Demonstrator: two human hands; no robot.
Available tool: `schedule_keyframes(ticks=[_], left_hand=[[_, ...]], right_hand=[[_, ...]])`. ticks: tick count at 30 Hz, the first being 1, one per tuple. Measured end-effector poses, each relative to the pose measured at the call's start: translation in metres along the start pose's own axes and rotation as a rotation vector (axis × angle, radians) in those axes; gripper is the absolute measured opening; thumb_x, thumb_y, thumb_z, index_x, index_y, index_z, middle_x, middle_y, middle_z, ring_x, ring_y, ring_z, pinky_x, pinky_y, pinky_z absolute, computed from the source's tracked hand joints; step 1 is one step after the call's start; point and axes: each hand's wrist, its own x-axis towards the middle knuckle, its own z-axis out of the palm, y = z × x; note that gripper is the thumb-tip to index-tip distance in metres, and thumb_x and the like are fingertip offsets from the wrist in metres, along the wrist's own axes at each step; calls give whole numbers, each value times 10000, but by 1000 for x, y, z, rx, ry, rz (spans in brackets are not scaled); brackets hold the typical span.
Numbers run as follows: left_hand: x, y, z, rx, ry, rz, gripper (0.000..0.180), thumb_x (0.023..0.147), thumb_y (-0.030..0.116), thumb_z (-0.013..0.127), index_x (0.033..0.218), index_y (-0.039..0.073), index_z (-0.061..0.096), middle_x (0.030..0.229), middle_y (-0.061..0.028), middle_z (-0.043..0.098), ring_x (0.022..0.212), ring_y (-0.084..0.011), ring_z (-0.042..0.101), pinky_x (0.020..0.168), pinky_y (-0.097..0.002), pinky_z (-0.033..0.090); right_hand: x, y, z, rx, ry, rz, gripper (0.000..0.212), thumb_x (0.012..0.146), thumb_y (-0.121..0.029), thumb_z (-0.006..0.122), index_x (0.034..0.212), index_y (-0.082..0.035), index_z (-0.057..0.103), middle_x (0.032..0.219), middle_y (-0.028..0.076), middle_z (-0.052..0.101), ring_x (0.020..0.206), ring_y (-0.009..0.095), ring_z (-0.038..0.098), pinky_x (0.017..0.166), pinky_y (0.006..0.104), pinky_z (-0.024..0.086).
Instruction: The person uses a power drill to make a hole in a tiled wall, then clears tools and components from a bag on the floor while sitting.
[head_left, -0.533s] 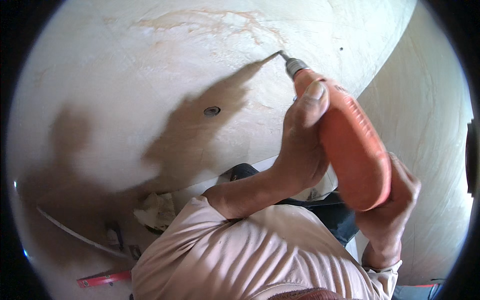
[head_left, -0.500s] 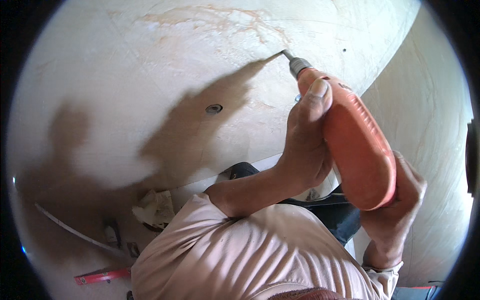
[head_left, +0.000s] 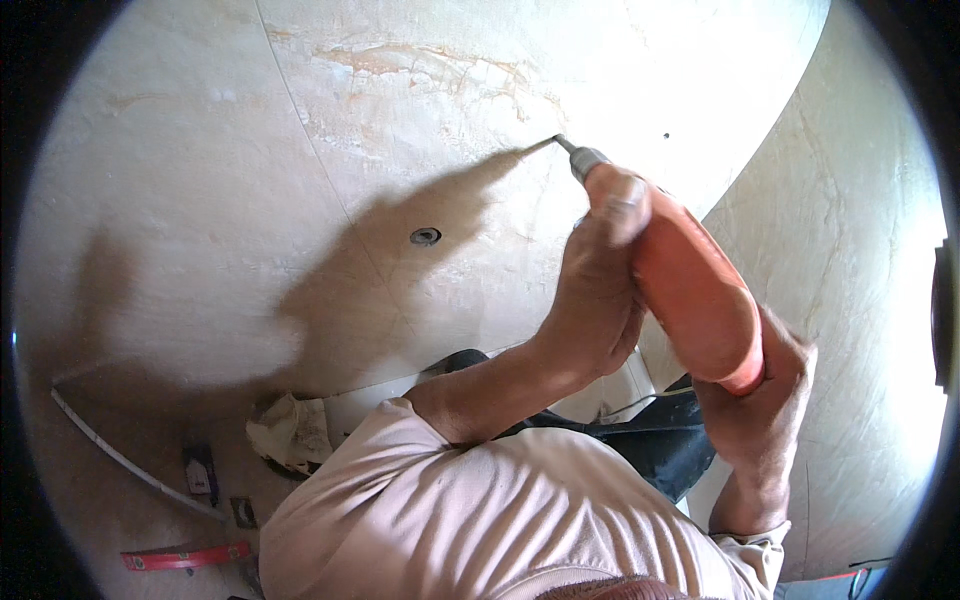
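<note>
Both of my hands hold an orange-red power drill [head_left: 695, 280], pointed away from me and slightly left at a pale marbled tile wall [head_left: 330, 150]. My left hand [head_left: 595, 260] is wrapped round the front of its body, just behind the grey chuck [head_left: 588, 162], with the thumb on top. At the rear end, my right hand [head_left: 755, 400] closes round the handle; its finger on the trigger is hidden. The thin drill bit [head_left: 565, 144] has its tip at the wall, where the tip of its shadow meets it.
A round metal fitting [head_left: 426, 236] sits in the wall left of my hands, and a small dark hole [head_left: 667, 135] right of the bit. At lower left lie a red spirit level [head_left: 187, 557], a curved white strip [head_left: 120, 460] and a crumpled pale bag [head_left: 290, 430].
The whole view has shifted, so the wall and drill appear lower. The bit stays at about the same wall spot; the drill's rear has swung a little left. Both hands keep their hold.
</note>
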Motion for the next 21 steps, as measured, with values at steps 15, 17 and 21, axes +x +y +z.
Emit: schedule_keyframes(ticks=[15, 17, 21], left_hand=[[-28, 6, -17, 318, 62, -79, 486, 956, 430, 641, 1182, 31, 478, 1037, -67, 541, 949, -119, 547, 847, -298, 487], [-23, 12, -14, 383, -86, 64, 425, 971, 423, 618, 1160, 60, 505, 1002, -32, 554, 924, -104, 549, 828, -286, 476], [-15, 8, -1, 57, -63, -49, 486, 969, 480, 626, 1170, 58, 491, 1001, -36, 548, 908, -103, 545, 831, -274, 475]], right_hand=[[-51, 43, 60, 245, -20, -96, 453, 668, -140, 834, 1026, 66, 649, 858, 166, 658, 698, 278, 666, 680, 342, 529], [-42, 35, 43, 184, -25, -116, 455, 663, -157, 829, 1014, 65, 646, 849, 168, 649, 697, 292, 663, 672, 349, 527], [-25, 24, 0, 16, -28, -133, 490, 616, -193, 845, 992, 58, 656, 794, 158, 635, 664, 309, 648, 648, 348, 517]])
